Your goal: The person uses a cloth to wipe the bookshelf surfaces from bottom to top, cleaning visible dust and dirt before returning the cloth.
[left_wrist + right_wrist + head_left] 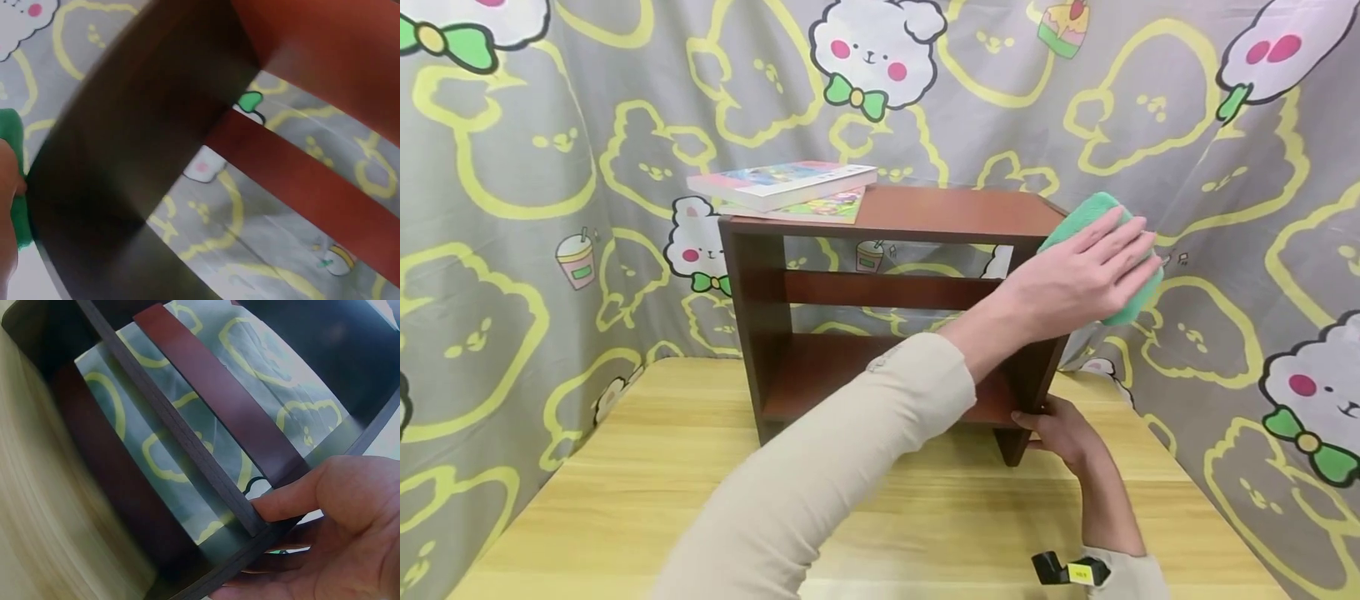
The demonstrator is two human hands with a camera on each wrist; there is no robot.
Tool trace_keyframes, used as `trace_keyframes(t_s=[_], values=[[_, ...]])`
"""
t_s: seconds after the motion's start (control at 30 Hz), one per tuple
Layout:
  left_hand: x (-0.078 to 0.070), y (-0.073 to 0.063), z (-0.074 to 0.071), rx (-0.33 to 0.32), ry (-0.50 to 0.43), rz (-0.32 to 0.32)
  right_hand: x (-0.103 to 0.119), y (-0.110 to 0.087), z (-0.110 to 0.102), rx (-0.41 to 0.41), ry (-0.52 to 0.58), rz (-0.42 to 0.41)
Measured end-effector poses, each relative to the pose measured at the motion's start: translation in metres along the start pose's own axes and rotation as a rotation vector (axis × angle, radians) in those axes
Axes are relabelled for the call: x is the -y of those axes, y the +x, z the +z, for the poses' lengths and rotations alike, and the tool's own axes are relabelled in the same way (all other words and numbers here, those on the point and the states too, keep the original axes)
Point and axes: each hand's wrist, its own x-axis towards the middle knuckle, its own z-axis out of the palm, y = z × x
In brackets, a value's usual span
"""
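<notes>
A dark brown two-tier wooden shelf (955, 210) stands on the table. My left hand (1082, 279) lies with straight fingers over a green cloth (1086, 218), at the outer face of the right side panel near its top. In the left wrist view the cloth (21, 219) shows at the left edge, beside the dark panel (137, 112). Low on the same panel, my right hand (1063, 433) grips the edge. Its thumb (290, 500) rests at the end of the shelf board (181, 425), while the other fingers go behind the panel, partly hidden.
Two books lie stacked on the shelf's left top: a thick upper book (782, 183) and a thinner lower book (835, 206). The light wood table (647, 492) spreads beneath. A patterned curtain (625, 167) hangs behind and on both sides.
</notes>
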Motion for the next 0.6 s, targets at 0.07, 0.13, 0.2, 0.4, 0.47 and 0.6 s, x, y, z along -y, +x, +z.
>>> trace_keyframes(t_s=[0.07,0.13,0.2,0.4,0.47,0.6], values=[[0.006,-0.01,0.003,-0.031,-0.018,0.005,-0.001,-0.001,0.0,-0.003,0.005,-0.003],[0.015,-0.025,0.003,-0.074,-0.031,0.001,0.0,-0.001,0.0,-0.008,0.009,-0.009],[0.026,-0.044,0.004,-0.14,-0.037,-0.007,0.002,-0.001,0.001,-0.006,0.005,-0.015],[0.054,-0.11,-0.002,-0.294,-0.06,-0.053,0.0,-0.003,0.004,-0.022,-0.022,0.018],[0.065,-0.133,-0.007,-0.324,-0.055,-0.078,0.0,-0.003,0.004,-0.027,-0.023,0.019],[0.086,-0.176,-0.018,-0.358,-0.011,-0.093,0.0,-0.002,0.004,-0.027,-0.015,0.01]])
